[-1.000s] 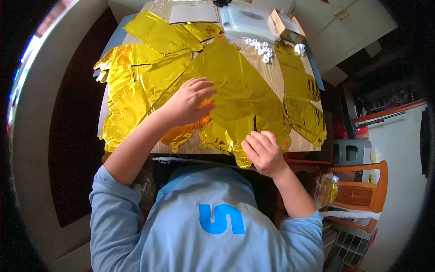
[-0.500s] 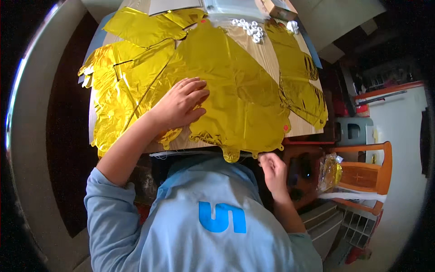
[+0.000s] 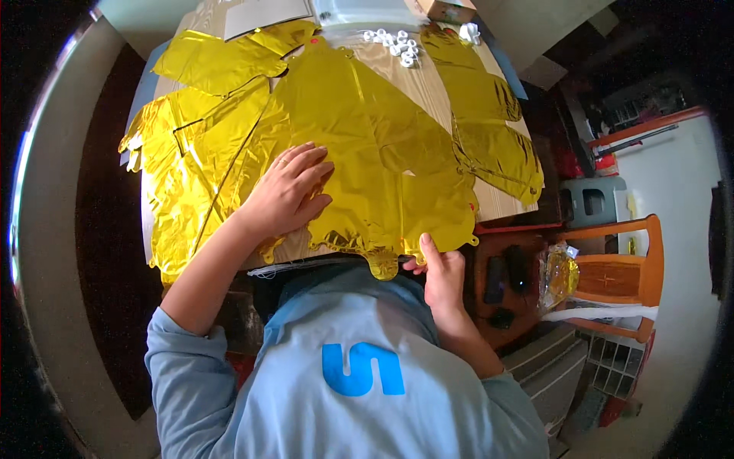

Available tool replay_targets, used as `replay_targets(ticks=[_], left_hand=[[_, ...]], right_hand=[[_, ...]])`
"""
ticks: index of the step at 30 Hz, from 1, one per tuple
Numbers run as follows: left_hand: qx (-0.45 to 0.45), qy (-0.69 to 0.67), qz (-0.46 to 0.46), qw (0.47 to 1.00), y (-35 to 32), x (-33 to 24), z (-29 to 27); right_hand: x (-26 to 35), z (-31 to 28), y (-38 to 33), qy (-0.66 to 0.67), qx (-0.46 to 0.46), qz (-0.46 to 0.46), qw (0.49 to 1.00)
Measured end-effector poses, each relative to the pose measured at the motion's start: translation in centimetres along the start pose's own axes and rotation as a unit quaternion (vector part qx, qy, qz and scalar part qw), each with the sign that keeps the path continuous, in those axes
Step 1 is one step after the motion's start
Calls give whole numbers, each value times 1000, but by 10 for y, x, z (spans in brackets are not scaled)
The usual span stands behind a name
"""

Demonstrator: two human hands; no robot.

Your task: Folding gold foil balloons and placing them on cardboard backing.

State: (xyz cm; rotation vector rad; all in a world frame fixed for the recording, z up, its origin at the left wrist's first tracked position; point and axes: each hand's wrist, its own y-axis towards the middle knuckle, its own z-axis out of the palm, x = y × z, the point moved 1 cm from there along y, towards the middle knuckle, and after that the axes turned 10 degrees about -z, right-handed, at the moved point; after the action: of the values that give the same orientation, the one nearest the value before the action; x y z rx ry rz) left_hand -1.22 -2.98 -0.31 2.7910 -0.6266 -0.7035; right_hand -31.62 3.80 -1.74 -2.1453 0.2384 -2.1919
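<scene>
Left hand (image 3: 287, 195) flat, grip open, on gold foil balloon (image 3: 375, 153), right hand (image 3: 441, 268) pinching its edge

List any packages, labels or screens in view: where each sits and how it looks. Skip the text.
Cardboard box: far edge of the table, right of centre; small, brown, cut off by the picture's edge.
Clear plastic container: far edge, left of the box; pale, see-through.
Foil packet: on the orange chair to the right; crinkled, gold in clear wrap.
No screens or signs visible.
</scene>
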Motion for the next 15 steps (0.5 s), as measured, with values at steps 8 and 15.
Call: replay_targets(ticks=[8, 15], left_hand=[[-37, -19, 27, 999, 28, -6, -4], [-21, -80, 103, 991, 39, -12, 24]], right_hand=[[-8, -1, 2, -5, 5, -30, 1000], [15, 0, 8, -29, -16, -8, 999]])
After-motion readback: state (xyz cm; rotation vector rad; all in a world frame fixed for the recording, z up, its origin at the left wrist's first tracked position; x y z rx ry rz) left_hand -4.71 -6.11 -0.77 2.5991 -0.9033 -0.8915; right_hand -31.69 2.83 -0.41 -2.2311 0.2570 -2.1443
